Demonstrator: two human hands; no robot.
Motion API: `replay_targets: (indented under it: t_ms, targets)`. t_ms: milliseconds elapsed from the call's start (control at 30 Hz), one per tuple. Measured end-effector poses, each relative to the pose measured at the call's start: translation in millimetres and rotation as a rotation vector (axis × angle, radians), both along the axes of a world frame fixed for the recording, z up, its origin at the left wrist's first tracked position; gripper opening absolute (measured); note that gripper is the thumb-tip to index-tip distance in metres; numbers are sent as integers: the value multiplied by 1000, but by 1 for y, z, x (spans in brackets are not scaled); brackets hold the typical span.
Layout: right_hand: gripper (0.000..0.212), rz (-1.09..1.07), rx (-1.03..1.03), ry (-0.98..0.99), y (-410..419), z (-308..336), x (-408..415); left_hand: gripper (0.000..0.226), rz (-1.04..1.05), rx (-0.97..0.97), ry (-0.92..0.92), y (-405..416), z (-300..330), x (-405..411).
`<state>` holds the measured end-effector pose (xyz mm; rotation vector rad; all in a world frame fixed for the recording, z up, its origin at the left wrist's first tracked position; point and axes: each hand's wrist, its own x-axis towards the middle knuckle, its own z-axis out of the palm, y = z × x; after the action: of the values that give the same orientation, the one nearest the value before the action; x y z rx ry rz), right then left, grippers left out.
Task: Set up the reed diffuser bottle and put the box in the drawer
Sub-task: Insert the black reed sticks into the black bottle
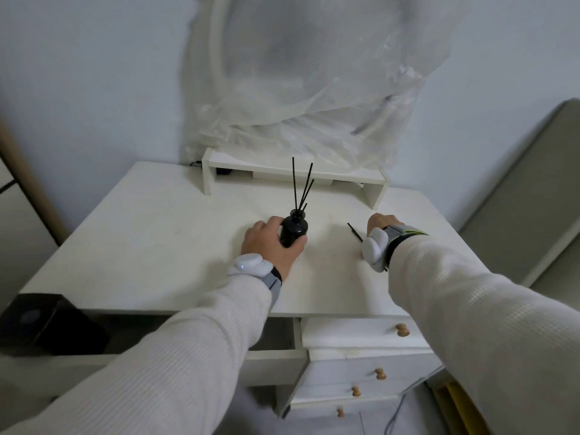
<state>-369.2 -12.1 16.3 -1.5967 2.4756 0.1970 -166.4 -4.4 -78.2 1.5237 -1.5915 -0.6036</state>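
Observation:
A black reed diffuser bottle (294, 229) stands upright on the white desk (150, 233), with several black reeds (302, 186) sticking out of its neck. My left hand (270, 243) is wrapped around the bottle's lower body. My right hand (381, 222) rests palm down on the desk to the right, its fingers hidden. One loose black reed (354, 232) lies beside that hand and runs under the wrist. A black box (50, 324) sits in the open drawer (276, 356) under the desk's front left edge.
A low white shelf riser (295, 175) stands at the back of the desk, with a plastic-wrapped round object (314, 73) leaning on the wall behind it. Small drawers with wooden knobs (402, 329) are at the lower right. A grey panel (527, 189) stands to the right.

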Motion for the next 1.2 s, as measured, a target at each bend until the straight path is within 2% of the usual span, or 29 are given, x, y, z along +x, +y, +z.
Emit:
replay_targets:
  t_ms: [100,167,267,333,433,500,567,733,1200]
  targets:
    - [6,-4,28,-6,0,-4,-1,41,-15,6,-6,-1,2,-1]
    - [18,-9,21,-23,-2,-5,-1,42,-15,5,-12,-1,2,0]
    - [35,5,-98,-104,-4,14,5,43,-16,9,-5,0,2,0]
    - [27,22,-223,-311,-7,33,10,44,-16,8,-16,0,3,-1]
    - [23,21,-419,-785,-1,55,24,45,-9,14,-29,0,3,-1]
    - [24,65,-504,-944,5,63,33,45,-6,17,-30,-1,4,-1]
    - [20,128,-546,-1015,10,67,41,46,-13,27,-37,-1,3,-1]
    - [18,191,-525,-882,11,61,53,47,-15,24,-48,-2,3,-1]
    - [9,217,-594,-698,1,38,64,45,-12,1,-48,-2,1,-2]
